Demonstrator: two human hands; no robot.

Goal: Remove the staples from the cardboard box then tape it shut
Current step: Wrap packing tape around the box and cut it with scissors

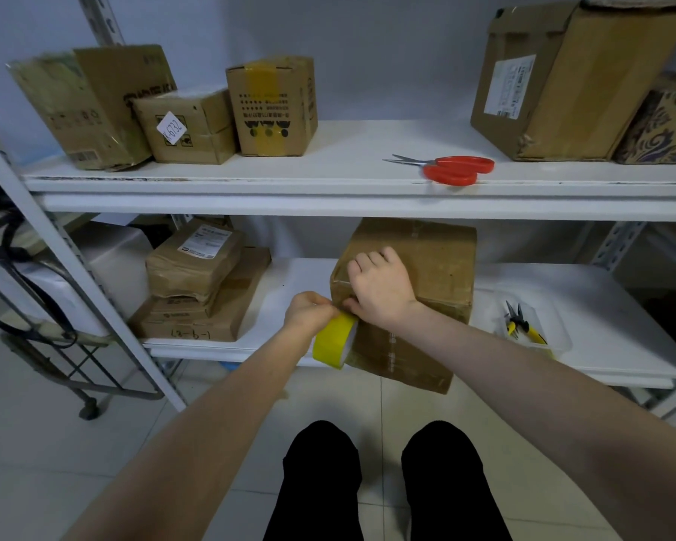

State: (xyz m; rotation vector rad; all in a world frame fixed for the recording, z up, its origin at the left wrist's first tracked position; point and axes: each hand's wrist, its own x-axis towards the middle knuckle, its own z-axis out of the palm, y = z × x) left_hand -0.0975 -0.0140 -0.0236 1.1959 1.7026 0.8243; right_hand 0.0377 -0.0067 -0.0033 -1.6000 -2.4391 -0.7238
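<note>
Currently the work stands at the taping stage, as judged from the layout. The shelf rack (328, 189) carries the cardboard box (438, 267) on its lower shelf (297, 275), with the near end of the box overhanging the front edge toward the person. The flaps appear closed flat. No staples are visible on the faces that show, so staple removal is probably complete, though this cannot be confirmed. The right hand (381, 290) sits on the upper left corner of the box, fingers bent over the top face and thumb down on the near face, gripping that corner. The left hand (309, 312) is just beside it, fingers curled and pinching the tape roll (330, 343), which hangs against the left edge of the box. The two hands meet at the corner, which suggests the loose end of the tape is being fixed there. No yellow strip is yet visible along the top seam, so the full run of tape, the cut and the press-down remain. The scissors (449, 169) lie closed on the upper shelf, well apart from the box. The pliers (520, 326) lie in a clear tray (555, 341) to the right of the box. The tape end itself is hidden between the fingers, the far and right faces of the box are out of sight, and small staples would be too fine to resolve.
</note>
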